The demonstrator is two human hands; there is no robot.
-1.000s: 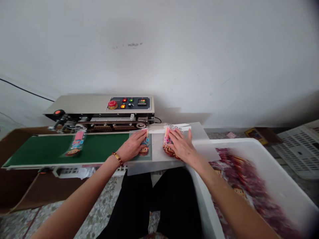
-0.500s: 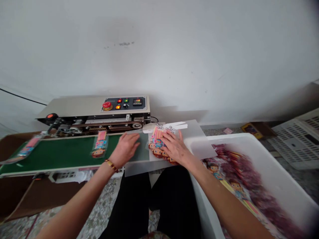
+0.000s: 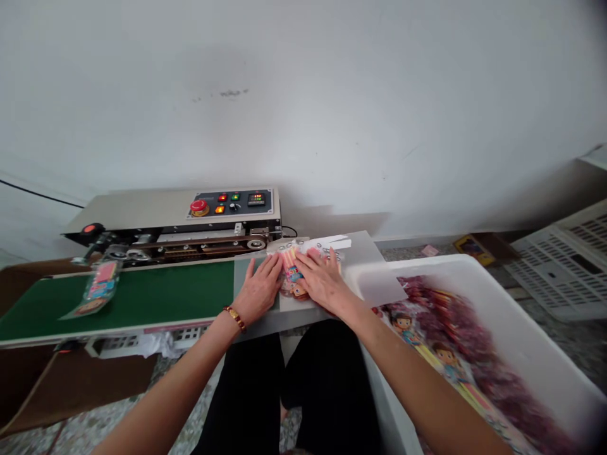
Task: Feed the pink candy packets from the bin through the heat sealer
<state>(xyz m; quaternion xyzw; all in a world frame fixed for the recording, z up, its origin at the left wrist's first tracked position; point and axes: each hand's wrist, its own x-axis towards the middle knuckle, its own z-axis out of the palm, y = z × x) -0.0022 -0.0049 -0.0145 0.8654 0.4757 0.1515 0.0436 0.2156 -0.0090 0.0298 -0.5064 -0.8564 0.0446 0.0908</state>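
Observation:
Several clear plastic packets (image 3: 292,268) with cartoon figures and pink-and-yellow contents lie overlapped on a translucent sheet (image 3: 367,253). My left hand (image 3: 260,287), with a beaded bracelet at the wrist, rests flat at their left edge, fingers stretched out. On top of the packets lies my right hand (image 3: 322,281), its fingers spread and hiding part of them. A single packet (image 3: 100,284) sits on the green conveyor belt (image 3: 175,294) to the left, its upper end by the machine's rollers.
Behind the belt stands a sealing machine (image 3: 175,208) with a red stop button and lit display. A white tub (image 3: 455,268) full of bagged pieces stands at the right. A white plastic crate (image 3: 564,272) and a small carton (image 3: 481,248) are beyond it. Cardboard (image 3: 90,385) lies below the belt.
My left hand has moved right from above the belt to the packets' edge. The belt packet has travelled left, and the one ahead of it has left view. My right hand stays on the packets.

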